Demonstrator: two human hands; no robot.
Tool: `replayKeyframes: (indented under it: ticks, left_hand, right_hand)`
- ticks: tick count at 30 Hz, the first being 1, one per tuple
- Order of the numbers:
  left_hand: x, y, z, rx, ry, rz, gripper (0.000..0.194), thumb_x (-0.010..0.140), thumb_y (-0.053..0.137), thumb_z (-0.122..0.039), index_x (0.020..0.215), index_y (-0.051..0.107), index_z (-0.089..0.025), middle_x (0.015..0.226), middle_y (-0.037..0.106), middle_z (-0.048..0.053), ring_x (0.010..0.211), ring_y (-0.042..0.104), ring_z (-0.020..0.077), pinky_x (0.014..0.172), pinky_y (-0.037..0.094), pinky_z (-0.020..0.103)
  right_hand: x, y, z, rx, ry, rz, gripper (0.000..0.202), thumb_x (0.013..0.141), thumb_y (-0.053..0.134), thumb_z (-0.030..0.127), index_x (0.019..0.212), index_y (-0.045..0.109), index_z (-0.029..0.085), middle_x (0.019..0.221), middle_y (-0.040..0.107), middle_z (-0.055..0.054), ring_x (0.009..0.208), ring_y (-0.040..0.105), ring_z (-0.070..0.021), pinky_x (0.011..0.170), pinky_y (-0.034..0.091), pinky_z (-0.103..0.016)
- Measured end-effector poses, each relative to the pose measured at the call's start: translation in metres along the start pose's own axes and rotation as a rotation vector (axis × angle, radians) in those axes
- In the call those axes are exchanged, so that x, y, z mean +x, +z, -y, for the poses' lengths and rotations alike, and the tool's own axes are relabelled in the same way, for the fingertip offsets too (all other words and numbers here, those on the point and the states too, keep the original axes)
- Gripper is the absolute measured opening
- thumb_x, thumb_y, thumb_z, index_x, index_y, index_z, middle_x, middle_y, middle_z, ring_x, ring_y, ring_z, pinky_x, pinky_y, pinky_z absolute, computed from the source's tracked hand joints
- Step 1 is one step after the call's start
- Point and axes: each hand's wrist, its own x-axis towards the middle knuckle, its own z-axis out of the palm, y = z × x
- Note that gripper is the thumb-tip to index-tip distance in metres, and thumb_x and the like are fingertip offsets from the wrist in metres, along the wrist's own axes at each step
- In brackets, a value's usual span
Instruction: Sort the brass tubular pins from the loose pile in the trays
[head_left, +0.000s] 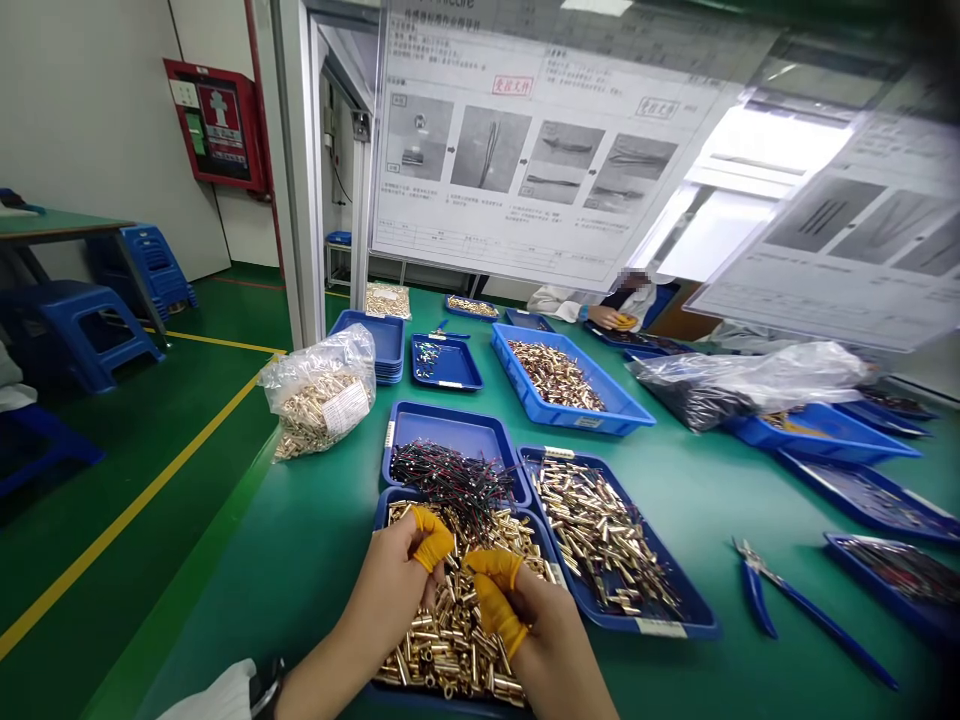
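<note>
My left hand (pixel 397 568) and my right hand (pixel 525 612), with yellow finger cots, are close together over a blue tray (pixel 380 512) of loose brass tubes (pixel 457 635). Both hands are closed in a pinch. What lies between the fingertips is too small or hidden to make out. Just behind, a second blue tray (pixel 450 424) holds a heap of thin dark wires (pixel 442 472), some hanging over the brass tubes. To the right, brass pieces with dark wires (pixel 600 530) fill a third blue tray (pixel 664 628).
Blue-handled pliers (pixel 757 575) lie at the right. A plastic bag of brass parts (pixel 319 405) stands at the left edge. Farther back is a large blue bin (pixel 600 422) of brass pieces. Instruction sheets (pixel 525 150) hang above the table, and another person's hand (pixel 607 317) shows behind.
</note>
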Motion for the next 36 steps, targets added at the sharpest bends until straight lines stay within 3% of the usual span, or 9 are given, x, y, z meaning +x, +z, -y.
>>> replayKeyframes:
  ticks: [5,9,15,20,23,26,30,36]
  left_hand:
    - [0.001,-0.003,-0.002,0.054,0.121,0.001,0.014,0.077,0.052,-0.030,0.070,0.053,-0.017,0.063,0.049,-0.003,0.060,0.045,0.0135,0.055,0.035,0.022]
    - [0.001,-0.003,-0.003,0.056,0.132,0.041,0.013,0.078,0.052,-0.029,0.073,0.054,-0.017,0.070,0.053,-0.001,0.068,0.047,0.0158,0.062,0.036,0.024]
    - [-0.001,0.000,-0.004,0.053,0.104,0.075,0.011,0.074,0.054,-0.026,0.067,0.053,-0.017,0.065,0.051,-0.002,0.065,0.047,0.0156,0.059,0.035,0.024]
    - [-0.002,-0.001,-0.005,-0.049,0.060,0.248,0.013,0.072,0.057,-0.024,0.063,0.051,-0.016,0.053,0.044,-0.006,0.047,0.038,0.0092,0.047,0.030,0.020]
    - [-0.003,-0.002,-0.007,-0.196,0.023,0.330,0.012,0.069,0.061,-0.023,0.064,0.052,-0.016,0.052,0.050,-0.005,0.047,0.047,0.0098,0.050,0.037,0.021]
    - [-0.003,-0.001,-0.007,-0.293,0.019,0.269,0.011,0.064,0.064,-0.020,0.068,0.055,-0.017,0.061,0.056,-0.003,0.058,0.055,0.0132,0.057,0.043,0.025]
    - [0.001,-0.001,-0.004,-0.258,0.028,0.112,0.011,0.062,0.062,-0.018,0.071,0.056,-0.017,0.066,0.057,-0.002,0.059,0.056,0.0141,0.060,0.045,0.028]
    - [-0.001,-0.002,-0.001,-0.078,0.070,0.101,0.006,0.067,0.055,-0.013,0.071,0.055,-0.017,0.058,0.054,-0.004,0.056,0.056,0.0145,0.058,0.042,0.027]
  right_hand:
    - [0.000,0.000,0.002,-0.044,-0.013,0.022,0.027,0.082,0.049,0.036,0.083,0.067,0.015,0.062,0.062,-0.004,0.054,0.053,-0.0166,0.048,0.040,-0.024]
    - [0.001,0.001,0.002,-0.041,-0.005,0.030,0.028,0.080,0.053,0.040,0.078,0.066,0.015,0.060,0.061,-0.003,0.055,0.053,-0.0170,0.048,0.039,-0.023]
    - [0.000,0.004,-0.003,0.049,0.058,0.007,0.024,0.079,0.052,0.042,0.073,0.051,0.019,0.054,0.053,0.003,0.043,0.046,-0.0111,0.040,0.035,-0.020]
    - [-0.002,0.005,-0.001,0.256,0.178,0.152,0.020,0.083,0.047,0.038,0.075,0.040,0.021,0.054,0.055,0.007,0.027,0.043,-0.0040,0.029,0.025,-0.014]
    - [0.000,0.005,0.000,0.341,0.153,0.171,0.023,0.079,0.055,0.040,0.077,0.044,0.021,0.067,0.060,0.003,0.031,0.046,-0.0042,0.029,0.029,-0.014]
    - [0.004,0.000,-0.003,0.347,0.110,0.091,0.027,0.071,0.066,0.040,0.082,0.050,0.021,0.073,0.061,0.000,0.047,0.055,-0.0100,0.040,0.042,-0.019]
    - [0.006,-0.011,-0.009,0.234,0.022,0.033,0.026,0.074,0.063,0.040,0.091,0.056,0.021,0.073,0.061,-0.003,0.066,0.060,-0.0180,0.057,0.049,-0.028]
    - [0.006,-0.015,-0.011,0.200,0.060,-0.019,0.026,0.075,0.062,0.043,0.076,0.061,0.018,0.066,0.058,-0.003,0.055,0.053,-0.0151,0.049,0.045,-0.026]
